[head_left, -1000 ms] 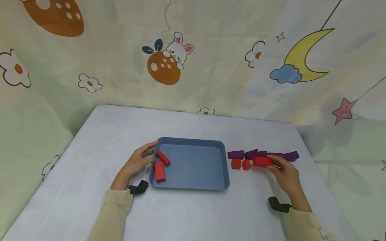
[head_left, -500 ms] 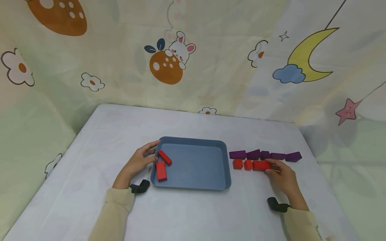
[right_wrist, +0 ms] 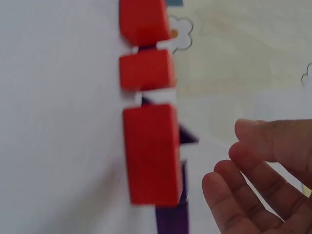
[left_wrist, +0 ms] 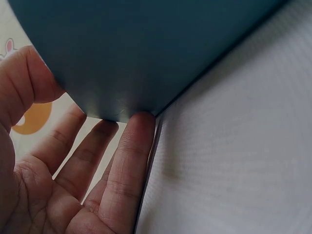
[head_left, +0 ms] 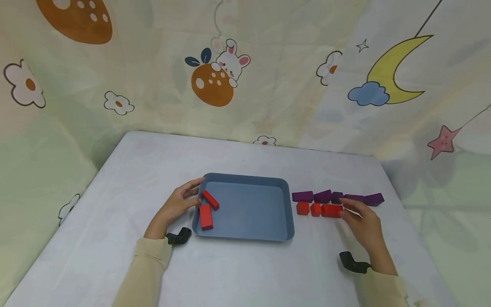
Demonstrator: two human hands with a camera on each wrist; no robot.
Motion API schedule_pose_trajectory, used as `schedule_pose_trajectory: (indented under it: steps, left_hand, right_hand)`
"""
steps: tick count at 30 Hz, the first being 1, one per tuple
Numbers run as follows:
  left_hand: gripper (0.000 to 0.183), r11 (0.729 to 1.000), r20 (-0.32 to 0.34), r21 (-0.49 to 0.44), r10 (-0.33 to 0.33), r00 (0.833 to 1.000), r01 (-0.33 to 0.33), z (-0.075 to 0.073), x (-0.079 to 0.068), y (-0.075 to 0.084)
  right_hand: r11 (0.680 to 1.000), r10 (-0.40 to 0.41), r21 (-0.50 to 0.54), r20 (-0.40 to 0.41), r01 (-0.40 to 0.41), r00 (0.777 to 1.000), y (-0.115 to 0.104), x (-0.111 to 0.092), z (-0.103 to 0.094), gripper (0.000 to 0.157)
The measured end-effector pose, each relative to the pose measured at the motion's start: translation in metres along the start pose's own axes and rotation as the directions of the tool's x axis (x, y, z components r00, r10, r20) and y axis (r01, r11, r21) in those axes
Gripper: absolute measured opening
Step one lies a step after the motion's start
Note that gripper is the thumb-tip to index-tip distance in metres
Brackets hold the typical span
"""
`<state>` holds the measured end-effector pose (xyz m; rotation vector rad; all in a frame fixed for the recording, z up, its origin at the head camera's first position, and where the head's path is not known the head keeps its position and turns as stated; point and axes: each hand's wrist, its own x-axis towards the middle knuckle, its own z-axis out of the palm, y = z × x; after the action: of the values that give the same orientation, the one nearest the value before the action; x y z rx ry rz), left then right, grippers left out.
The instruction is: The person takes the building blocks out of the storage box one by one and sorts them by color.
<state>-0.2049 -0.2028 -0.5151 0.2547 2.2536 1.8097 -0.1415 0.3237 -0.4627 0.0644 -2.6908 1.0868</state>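
My left hand holds the left side of a blue-grey tray, its thumb at the rim and its fingers against the outer wall. Two red blocks lie inside along that side, a thin one and a wider one. My right hand is just right of a long red block; in the right wrist view its fingers stand apart from the block and hold nothing. That block lies in a row with a red cube and a smaller red block.
Several purple blocks form a row behind the red ones, partly hidden by my right hand. A white cloth covers the table. Behind it hangs a printed curtain.
My right hand lowered the long red block to the end of the red row, let go and drew back right. My left hand stayed at the tray. The view shifted slightly.
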Motion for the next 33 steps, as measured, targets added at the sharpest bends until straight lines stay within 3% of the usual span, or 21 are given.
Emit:
schedule_pose_trajectory:
  steps: [7, 12, 20, 27, 33]
  left_hand:
    - [0.073, 1.0, 0.001, -0.002, 0.002, 1.0, -0.002, -0.001, 0.001, 0.0]
    - [0.073, 1.0, 0.0, -0.004, 0.009, 1.0, -0.009, -0.001, 0.001, 0.0]
    - [0.074, 1.0, 0.004, 0.0, 0.026, 1.0, -0.026, -0.001, 0.002, 0.0]
    - [0.074, 1.0, -0.006, 0.009, 0.012, 1.0, -0.012, -0.001, 0.002, -0.001]
    - [0.074, 1.0, -0.008, 0.001, 0.016, 1.0, -0.016, -0.002, 0.001, -0.002]
  right_hand:
    - [0.996, -0.068, 0.066, 0.05, 0.065, 0.996, -0.037, 0.01, 0.017, 0.037]
    - [0.977, -0.157, 0.17, 0.164, 0.129, 0.974, -0.059, 0.024, 0.029, 0.039]
    - [0.941, -0.27, 0.297, 0.378, 0.161, 0.885, -0.089, 0.051, 0.06, 0.043]
    - [0.911, -0.357, 0.364, 0.469, 0.192, 0.808, -0.107, 0.073, 0.094, 0.047]
    - [0.867, -0.398, 0.484, 0.525, 0.121, 0.753, -0.12, 0.09, 0.121, 0.053]
